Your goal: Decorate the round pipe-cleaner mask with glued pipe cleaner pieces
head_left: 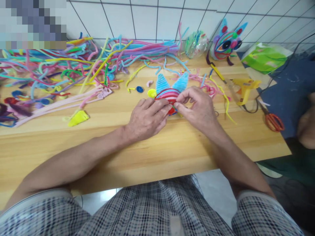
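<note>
On the wooden table, an animal head made of pipe cleaners (168, 94) stands between my hands, with two pointed blue ears (182, 82) and curved bands of red, pink and blue. My left hand (149, 118) is wrapped round its near left side, fingers closed on it. At its right, my right hand (197, 108) pinches with thumb and forefinger against the red front part; whatever lies in the pinch is too small to name. A yellow coil (152, 93) sits just left of the head, and a dark blue coil (139, 89) lies farther left.
Many coloured pipe cleaners (147, 49) cover the back and left of the table. A similar finished-looking head (225, 44) stands at the back right. A yellow glue gun (243, 88), orange-handled scissors (274, 122) and a yellow cutter (218, 72) lie right. Part of another person shows at the right edge.
</note>
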`<state>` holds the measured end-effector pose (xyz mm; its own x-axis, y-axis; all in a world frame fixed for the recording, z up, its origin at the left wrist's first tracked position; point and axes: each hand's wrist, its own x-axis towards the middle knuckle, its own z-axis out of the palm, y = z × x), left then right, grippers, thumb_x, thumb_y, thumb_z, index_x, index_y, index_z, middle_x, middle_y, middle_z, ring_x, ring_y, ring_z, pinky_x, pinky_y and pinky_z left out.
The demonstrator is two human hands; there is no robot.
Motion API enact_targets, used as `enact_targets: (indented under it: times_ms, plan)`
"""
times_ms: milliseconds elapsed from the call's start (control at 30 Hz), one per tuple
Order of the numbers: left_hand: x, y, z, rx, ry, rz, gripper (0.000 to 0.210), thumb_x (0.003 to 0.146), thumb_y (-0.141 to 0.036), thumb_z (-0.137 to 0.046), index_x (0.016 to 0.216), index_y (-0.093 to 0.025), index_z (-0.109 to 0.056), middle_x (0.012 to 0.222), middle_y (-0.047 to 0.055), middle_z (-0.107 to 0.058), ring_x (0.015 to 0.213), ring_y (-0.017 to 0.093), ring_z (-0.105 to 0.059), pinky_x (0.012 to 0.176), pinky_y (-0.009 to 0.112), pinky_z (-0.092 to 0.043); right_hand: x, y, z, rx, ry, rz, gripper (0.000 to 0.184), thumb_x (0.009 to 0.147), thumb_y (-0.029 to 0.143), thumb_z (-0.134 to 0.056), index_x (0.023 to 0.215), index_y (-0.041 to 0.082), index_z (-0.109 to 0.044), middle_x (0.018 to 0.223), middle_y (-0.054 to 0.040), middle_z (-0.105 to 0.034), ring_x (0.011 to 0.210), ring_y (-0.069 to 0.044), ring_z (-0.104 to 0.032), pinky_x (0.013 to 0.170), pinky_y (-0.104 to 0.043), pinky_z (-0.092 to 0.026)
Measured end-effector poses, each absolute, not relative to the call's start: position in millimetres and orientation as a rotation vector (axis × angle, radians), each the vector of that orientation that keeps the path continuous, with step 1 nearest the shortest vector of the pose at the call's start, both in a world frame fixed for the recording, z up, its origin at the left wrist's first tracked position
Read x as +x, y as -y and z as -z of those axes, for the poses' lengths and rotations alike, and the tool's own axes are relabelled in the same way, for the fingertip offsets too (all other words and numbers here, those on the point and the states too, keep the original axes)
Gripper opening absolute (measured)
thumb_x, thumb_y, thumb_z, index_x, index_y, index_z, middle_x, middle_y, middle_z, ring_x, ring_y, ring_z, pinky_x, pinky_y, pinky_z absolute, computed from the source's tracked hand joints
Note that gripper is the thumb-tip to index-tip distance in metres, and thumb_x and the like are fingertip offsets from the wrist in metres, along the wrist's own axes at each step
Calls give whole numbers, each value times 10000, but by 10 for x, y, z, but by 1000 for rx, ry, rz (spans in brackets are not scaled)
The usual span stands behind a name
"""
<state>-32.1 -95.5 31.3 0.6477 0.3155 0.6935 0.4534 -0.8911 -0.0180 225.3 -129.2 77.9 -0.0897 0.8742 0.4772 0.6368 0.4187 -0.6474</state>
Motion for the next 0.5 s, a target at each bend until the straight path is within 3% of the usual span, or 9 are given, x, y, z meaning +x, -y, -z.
enact_targets:
  times_ms: [267,500]
  plan:
    - [-322,968,-355,-2716,688,962,363,1244,-272,-655,1553,-217,-838,1493,171,-903,1210,346,-787,965,489,-552,2390,1304,-774,-1342,1663,-431,138,1041,197,-832,1004,311,-763,901,3,-806,849,-240,-763,827,-428,-628]
    - [-310,986,-349,-2718,691,958,375,1236,-259,-660,1562,-222,-841,1497,168,-900,1217,346,-778,981,499,-557,2388,1335,-758,-1366,1618,-500,136,1044,259,-880,991,302,-762,850,23,-774,810,-220,-731,806,-412,-585]
